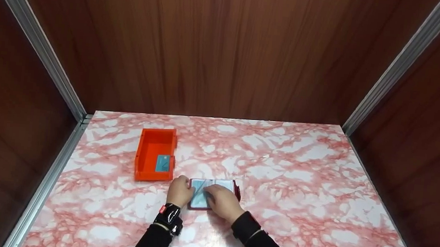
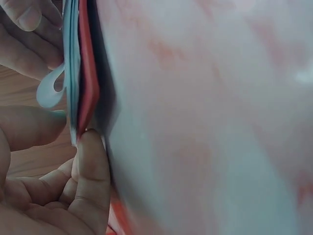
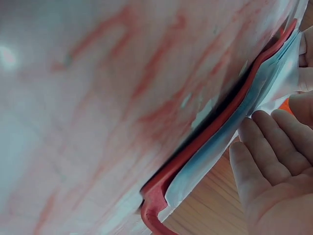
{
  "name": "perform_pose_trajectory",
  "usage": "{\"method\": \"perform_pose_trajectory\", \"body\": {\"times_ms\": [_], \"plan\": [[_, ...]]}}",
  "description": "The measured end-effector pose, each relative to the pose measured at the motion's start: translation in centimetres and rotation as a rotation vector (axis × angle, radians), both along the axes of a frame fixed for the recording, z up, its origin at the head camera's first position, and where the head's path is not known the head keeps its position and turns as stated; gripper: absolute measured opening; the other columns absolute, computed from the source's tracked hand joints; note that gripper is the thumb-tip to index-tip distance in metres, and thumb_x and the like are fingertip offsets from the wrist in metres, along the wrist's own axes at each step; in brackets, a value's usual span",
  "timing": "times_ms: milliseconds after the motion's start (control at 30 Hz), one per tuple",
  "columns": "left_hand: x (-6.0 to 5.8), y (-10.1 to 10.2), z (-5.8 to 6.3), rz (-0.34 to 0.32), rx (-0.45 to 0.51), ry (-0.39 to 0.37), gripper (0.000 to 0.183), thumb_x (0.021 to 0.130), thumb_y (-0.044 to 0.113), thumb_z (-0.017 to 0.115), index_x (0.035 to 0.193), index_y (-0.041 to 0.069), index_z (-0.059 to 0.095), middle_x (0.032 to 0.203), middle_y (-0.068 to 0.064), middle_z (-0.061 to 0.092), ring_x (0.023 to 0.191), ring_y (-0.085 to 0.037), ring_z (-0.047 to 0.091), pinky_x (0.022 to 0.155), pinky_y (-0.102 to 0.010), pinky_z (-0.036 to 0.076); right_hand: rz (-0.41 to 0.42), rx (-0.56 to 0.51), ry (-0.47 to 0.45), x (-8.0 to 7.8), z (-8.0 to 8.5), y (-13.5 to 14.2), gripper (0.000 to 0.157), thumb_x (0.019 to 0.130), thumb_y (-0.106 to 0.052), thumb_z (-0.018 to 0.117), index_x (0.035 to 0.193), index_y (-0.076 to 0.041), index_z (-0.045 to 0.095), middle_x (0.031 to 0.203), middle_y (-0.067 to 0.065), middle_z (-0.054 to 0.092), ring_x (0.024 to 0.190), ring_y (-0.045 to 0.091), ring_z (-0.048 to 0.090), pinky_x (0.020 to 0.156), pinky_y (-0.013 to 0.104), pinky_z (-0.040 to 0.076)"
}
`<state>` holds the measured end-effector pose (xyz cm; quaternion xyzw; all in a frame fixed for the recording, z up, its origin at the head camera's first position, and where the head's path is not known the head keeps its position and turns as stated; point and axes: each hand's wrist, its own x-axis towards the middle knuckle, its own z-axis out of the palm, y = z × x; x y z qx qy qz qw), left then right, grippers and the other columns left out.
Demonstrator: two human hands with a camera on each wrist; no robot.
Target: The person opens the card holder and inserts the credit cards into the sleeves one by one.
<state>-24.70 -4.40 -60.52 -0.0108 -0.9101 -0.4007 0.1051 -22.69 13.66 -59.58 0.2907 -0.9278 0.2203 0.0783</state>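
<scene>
A card holder (image 1: 200, 208) with a dark red cover and clear sleeves lies spread on the table, bluish cards showing inside. My left hand (image 1: 180, 191) grips its left edge; in the left wrist view the fingers (image 2: 90, 154) pinch cover and sleeves together. Over the sleeves is my right hand (image 1: 225, 202), its fingers (image 3: 261, 147) loosely extended and touching them in the right wrist view. One clear sleeve (image 2: 50, 90) bends outward in a loop between the hands. The red strap (image 3: 155, 208) sticks out at the holder's right end.
An orange bin (image 1: 145, 154) stands to the left, beyond my left hand, with a teal card (image 1: 163, 163) lying in it. Brown wood-grain panels (image 1: 227, 51) rise behind and at both sides of the pink-and-white marbled table (image 1: 296, 211).
</scene>
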Motion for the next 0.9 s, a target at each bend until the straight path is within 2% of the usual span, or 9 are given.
{"method": "perform_pose_trajectory", "body": {"times_ms": [167, 367, 600, 900], "plan": [[0.1, -0.1, 0.7, -0.001, -0.025, 0.056, 0.021, 0.074, 0.002, 0.072, 0.091, -0.009, 0.065, 0.072, -0.011, 0.061, 0.073, -0.034, 0.062, 0.072, -0.048, 0.051, 0.007, 0.013, 0.01, 0.0, -0.1, -0.1, 0.025, 0.09, -0.007, 0.067, 0.114, -0.004, 0.069, 0.108, 0.009, 0.07, 0.103, 0.025, 0.065, 0.091, 0.036, 0.05], [1.0, 0.0, 1.3, -0.079, -0.04, 0.043, 0.019, 0.073, 0.006, 0.077, 0.084, -0.003, 0.063, 0.073, -0.01, 0.059, 0.071, -0.027, 0.057, 0.068, -0.043, 0.049, 0.001, 0.008, 0.008, 0.0, 0.0, -0.1, 0.024, 0.09, -0.007, 0.067, 0.114, -0.004, 0.069, 0.108, 0.01, 0.069, 0.102, 0.026, 0.066, 0.091, 0.037, 0.051], [1.4, 0.1, 1.1, -0.148, -0.046, 0.011, 0.024, 0.075, 0.01, 0.081, 0.086, -0.002, 0.064, 0.074, -0.007, 0.058, 0.071, -0.023, 0.055, 0.069, -0.039, 0.048, 0.005, -0.002, 0.014, 0.1, 0.0, -0.1, 0.023, 0.09, -0.006, 0.067, 0.113, -0.002, 0.068, 0.107, 0.011, 0.069, 0.1, 0.027, 0.066, 0.089, 0.038, 0.051], [1.3, 0.2, 0.7, -0.169, -0.068, -0.009, 0.017, 0.069, 0.0, 0.076, 0.083, 0.0, 0.066, 0.072, -0.002, 0.059, 0.072, -0.024, 0.059, 0.071, -0.041, 0.05, 0.006, -0.007, 0.017, 0.0, -0.1, -0.1, 0.024, 0.09, -0.005, 0.066, 0.114, -0.002, 0.068, 0.106, 0.011, 0.069, 0.1, 0.027, 0.066, 0.089, 0.038, 0.051]]}}
